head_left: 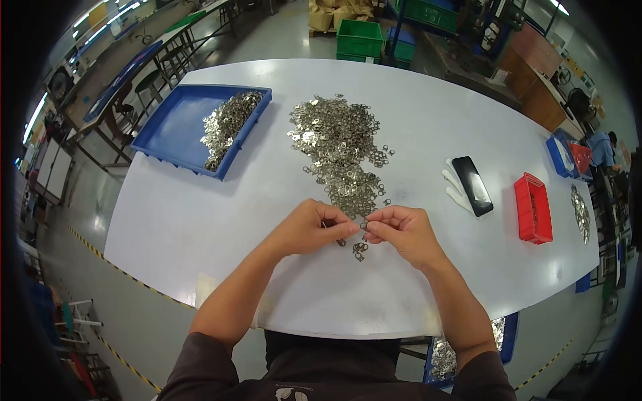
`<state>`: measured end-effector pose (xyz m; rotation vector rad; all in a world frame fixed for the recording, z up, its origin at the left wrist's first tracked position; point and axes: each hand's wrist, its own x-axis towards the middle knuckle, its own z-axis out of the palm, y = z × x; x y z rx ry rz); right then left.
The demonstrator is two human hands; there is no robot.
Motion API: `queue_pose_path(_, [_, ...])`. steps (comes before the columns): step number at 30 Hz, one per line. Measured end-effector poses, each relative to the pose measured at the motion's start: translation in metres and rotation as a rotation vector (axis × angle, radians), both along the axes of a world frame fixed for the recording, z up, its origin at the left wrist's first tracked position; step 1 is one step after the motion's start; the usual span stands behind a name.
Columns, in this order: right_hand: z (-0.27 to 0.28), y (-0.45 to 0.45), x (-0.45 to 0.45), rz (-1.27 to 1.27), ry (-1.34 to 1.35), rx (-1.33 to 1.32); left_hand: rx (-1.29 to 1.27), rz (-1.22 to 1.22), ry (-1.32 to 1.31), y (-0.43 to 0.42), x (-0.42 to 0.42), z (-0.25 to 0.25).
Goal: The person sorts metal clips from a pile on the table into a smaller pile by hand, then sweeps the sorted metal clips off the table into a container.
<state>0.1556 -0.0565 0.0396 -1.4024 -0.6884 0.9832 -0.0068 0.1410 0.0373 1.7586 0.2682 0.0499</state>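
White table (200,214): call its middle the centre of the clock, 12 on the far edge, 6 on the wearer's side.
Right hand (408,235): around 4 to 5, thumb and forefinger pinched together on one little part.
Small metal ring (364,226): that's the part, sitting right in those fingertips, just off centre toward 6.
Left hand (304,230): around 7 to 8, fingers curled, thumb tip right up by the ring; honestly can't tell if it's gripping anything.
Loose cluster (360,251): a few more metal bits at 6, just below the fingertips.
Big pile (338,137): loads of small metal parts, running from 12 down toward the hands, strays scattered at the edges.
Blue tray (170,127): at 10, with a heap of metal parts (231,127) banked along its 3 o'clock side.
Phone (473,184): at 3, dark screen up, a white glove (457,194) tucked against its 9 o'clock side.
Red bin (540,235): also 3 but further out, some bits inside.
Side pile (580,214): more shiny metal, just past 3, close to the table edge.
Lower tray (511,331): blue too, at 5, below the tabletop, metal pieces in it.
Green crate (359,41): out past 12, beyond the table.
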Motion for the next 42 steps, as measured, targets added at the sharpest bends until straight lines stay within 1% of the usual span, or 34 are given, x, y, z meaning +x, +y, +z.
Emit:
queue_pose_path(5, [0.000, -0.002, -0.005, 0.029, -0.024, 0.039, -0.188, -0.027, 0.035, -0.010, 0.003, -0.006])
queue_pose_path(8, [0.002, -0.002, -0.003, 0.043, -0.029, 0.039, -0.268, 0.000, 0.029, -0.010, 0.004, -0.008])
queue_pose_path(11, [0.003, -0.004, -0.003, 0.059, -0.009, 0.049, -0.266, 0.043, 0.005, -0.015, 0.004, -0.002])
queue_pose_path(14, [0.000, 0.000, -0.003, 0.073, 0.013, 0.076, -0.242, 0.033, 0.008, -0.013, 0.003, -0.002])
queue_pose_path(16, [-0.003, -0.001, -0.005, 0.049, 0.006, 0.071, -0.155, 0.018, 0.025, -0.008, -0.001, -0.001])
queue_pose_path(17, [0.000, -0.005, -0.006, 0.001, -0.058, 0.057, -0.124, -0.019, 0.027, -0.010, 0.000, -0.003])
queue_pose_path(19, [0.018, -0.015, 0.005, -0.110, -0.199, 0.014, -0.133, 0.037, -0.113, -0.013, 0.001, -0.010])
queue_pose_path(21, [0.019, -0.054, 0.045, -0.456, -0.772, 0.026, 0.028, 0.116, -0.097, -0.008, -0.001, 0.007])
queue_pose_path(22, [0.017, -0.075, 0.072, -0.753, -1.016, 0.036, 0.061, 0.144, -0.109, 0.001, 0.003, 0.004])
queue_pose_path(23, [0.027, -0.106, 0.098, -0.914, -1.154, -0.034, 0.098, 0.184, -0.116, 0.011, 0.003, 0.000])
queue_pose_path(24, [0.026, -0.143, 0.139, -1.079, -1.443, -0.024, 0.135, 0.238, -0.117, 0.017, 0.001, -0.003])
queue_pose_path(25, [0.033, -0.178, 0.165, -1.186, -1.338, -0.055, 0.218, 0.258, -0.098, 0.020, -0.002, 0.005])
queue_pose_path(26, [0.041, -0.210, 0.191, -1.281, -1.332, -0.226, 0.243, 0.258, -0.143, 0.025, -0.003, 0.006])
queue_pose_path(27, [0.038, -0.234, 0.218, -1.354, -1.410, -0.255, 0.272, 0.257, -0.176, 0.029, -0.003, 0.003])
queue_pose_path(28, [0.031, -0.257, 0.241, -1.256, -1.390, -0.212, 0.301, 0.253, -0.203, 0.032, -0.007, 0.002])
queue_pose_path(30, [0.025, -0.271, 0.255, -1.019, -1.270, -0.401, 0.334, 0.249, -0.071, 0.035, -0.011, 0.012])
queue_pose_path(31, [0.028, -0.250, 0.243, -0.993, -1.278, -0.337, 0.363, 0.245, -0.029, 0.039, -0.012, 0.013])
queue_pose_path(33, [0.041, -0.194, 0.191, -0.953, -1.293, -0.226, 0.409, 0.217, 0.053, 0.042, -0.014, 0.009])
queue_pose_path(35, [0.032, -0.137, 0.142, -0.712, -1.211, -0.232, 0.426, 0.172, 0.127, 0.041, -0.017, 0.011])
queue_pose_path(36, [0.048, -0.095, 0.087, -0.585, -1.097, -0.210, 0.439, 0.141, 0.155, 0.039, -0.015, 0.013])
queue_pose_path(37, [0.037, -0.071, 0.068, -0.420, -1.067, -0.243, 0.475, 0.101, 0.137, 0.036, -0.014, 0.011])
queue_pose_path(38, [0.037, -0.048, 0.045, -0.234, -0.977, -0.216, 0.509, 0.064, 0.117, 0.033, -0.014, 0.009])
queue_pose_path(40, [0.030, -0.018, 0.025, 0.109, -0.993, -0.182, 0.529, -0.020, 0.062, 0.030, -0.013, 0.005])
queue_pose_path(42, [0.021, -0.004, 0.018, 0.222, -0.930, -0.177, 0.484, -0.127, 0.008, 0.023, -0.012, 0.003])
